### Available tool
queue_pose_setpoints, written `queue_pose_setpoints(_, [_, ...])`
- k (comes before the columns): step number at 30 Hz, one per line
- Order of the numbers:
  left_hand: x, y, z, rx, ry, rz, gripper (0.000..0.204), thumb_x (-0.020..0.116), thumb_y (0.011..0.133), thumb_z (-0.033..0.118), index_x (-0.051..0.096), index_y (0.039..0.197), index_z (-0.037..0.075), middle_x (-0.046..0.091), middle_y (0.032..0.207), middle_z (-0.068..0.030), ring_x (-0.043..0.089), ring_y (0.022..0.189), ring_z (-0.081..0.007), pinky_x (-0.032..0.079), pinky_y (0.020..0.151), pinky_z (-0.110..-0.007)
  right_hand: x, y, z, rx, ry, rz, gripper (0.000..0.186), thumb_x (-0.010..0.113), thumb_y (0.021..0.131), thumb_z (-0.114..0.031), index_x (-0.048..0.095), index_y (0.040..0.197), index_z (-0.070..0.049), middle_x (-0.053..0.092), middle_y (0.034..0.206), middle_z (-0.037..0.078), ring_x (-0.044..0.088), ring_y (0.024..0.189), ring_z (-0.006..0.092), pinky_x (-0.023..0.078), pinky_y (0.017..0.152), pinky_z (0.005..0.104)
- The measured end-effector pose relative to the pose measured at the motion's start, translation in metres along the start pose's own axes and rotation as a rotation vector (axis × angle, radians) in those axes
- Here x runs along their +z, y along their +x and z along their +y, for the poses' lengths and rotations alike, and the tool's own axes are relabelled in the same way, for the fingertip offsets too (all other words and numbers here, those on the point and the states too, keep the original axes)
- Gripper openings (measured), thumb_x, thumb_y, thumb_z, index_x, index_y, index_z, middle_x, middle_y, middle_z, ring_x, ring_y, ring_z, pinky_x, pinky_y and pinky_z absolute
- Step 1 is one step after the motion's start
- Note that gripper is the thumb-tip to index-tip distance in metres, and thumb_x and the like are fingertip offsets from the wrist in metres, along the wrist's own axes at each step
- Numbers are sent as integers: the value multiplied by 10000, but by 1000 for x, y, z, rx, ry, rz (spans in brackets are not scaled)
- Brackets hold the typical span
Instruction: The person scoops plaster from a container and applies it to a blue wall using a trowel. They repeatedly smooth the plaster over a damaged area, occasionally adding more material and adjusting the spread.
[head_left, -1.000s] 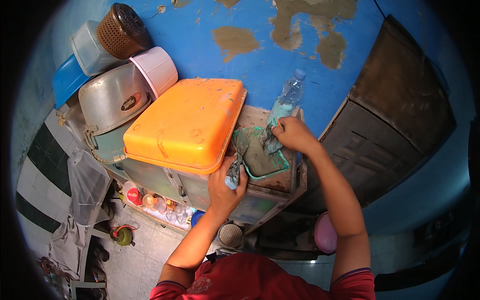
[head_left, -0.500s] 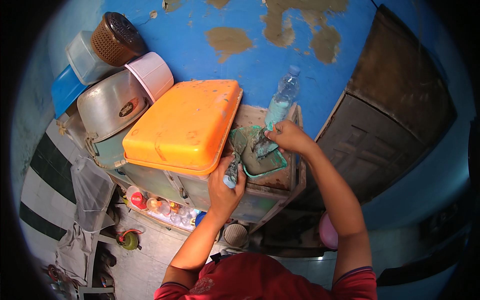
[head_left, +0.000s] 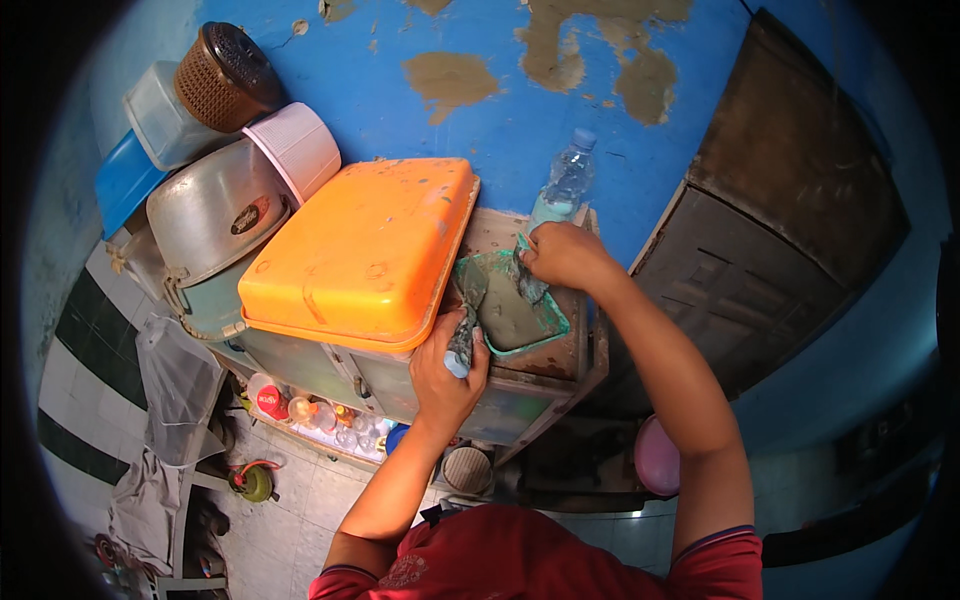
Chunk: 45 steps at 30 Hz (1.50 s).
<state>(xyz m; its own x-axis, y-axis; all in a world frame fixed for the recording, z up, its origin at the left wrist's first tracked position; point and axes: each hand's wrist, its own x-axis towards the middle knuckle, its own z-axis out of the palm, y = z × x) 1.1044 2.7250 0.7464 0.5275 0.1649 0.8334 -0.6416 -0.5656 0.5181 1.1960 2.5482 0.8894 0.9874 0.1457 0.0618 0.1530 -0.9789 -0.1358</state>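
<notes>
A green-edged plastic tub point(head_left: 537, 343) of wet grey plaster point(head_left: 510, 315) sits on the cabinet top. My left hand point(head_left: 440, 378) is closed around a plaster-smeared scraper point(head_left: 461, 338) with a pale blue handle end, at the tub's near left edge. The scraper's blade reaches over the tub. At the far right edge, my right hand point(head_left: 568, 253) grips a thin green scraper piece point(head_left: 530, 285) caked with grey plaster, held over the plaster. Right behind this hand stands a clear plastic bottle point(head_left: 568, 175) with pale contents.
An upturned orange plastic basin point(head_left: 360, 255) lies just left of the tub. Farther left are a metal pot point(head_left: 215, 210), a pink basket point(head_left: 295, 150) and a brown basket point(head_left: 228, 80). Behind rises a blue wall point(head_left: 370, 60) with plaster patches; a dark door point(head_left: 740, 290) is at right.
My right hand has turned more palm-down and shifted slightly left and up with its scraper, baring more plaster. My left hand keeps nearly the same place and hold.
</notes>
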Motion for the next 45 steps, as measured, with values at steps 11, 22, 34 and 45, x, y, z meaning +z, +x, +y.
queue_pose_setpoints(11, [1,1,-2,39,15,2,351,726,839,63,615,1163,-16,692,1006,-186,683,868,-366,543,778,-408,16,16,48,95,418,-184,424,680,931,-329,537,656,-40,552,567,71,560,516,184,423,537,398])
queue_pose_setpoints(22, [2,-3,-9,38,11,6,406,749,826,128,610,1188,9,678,1013,-205,662,899,-402,526,778,-455,13,14,39,139,523,-331,429,666,980,-343,516,667,-91,421,519,-51,592,487,104,329,411,295])
queue_pose_setpoints(34, [-1,-2,-8,75,42,-10,390,738,831,44,595,1186,-31,685,1049,-194,669,925,-372,531,824,-413,19,1,21,97,596,-405,442,683,966,-379,560,662,-82,396,546,-72,535,504,62,458,475,269])
queue_pose_setpoints(45, [-1,-3,-8,68,49,-5,391,740,830,47,597,1186,-28,684,1050,-196,669,925,-373,531,824,-415,18,-1,33,100,709,-459,375,707,941,-395,659,792,-55,426,596,-68,611,566,78,405,475,238])
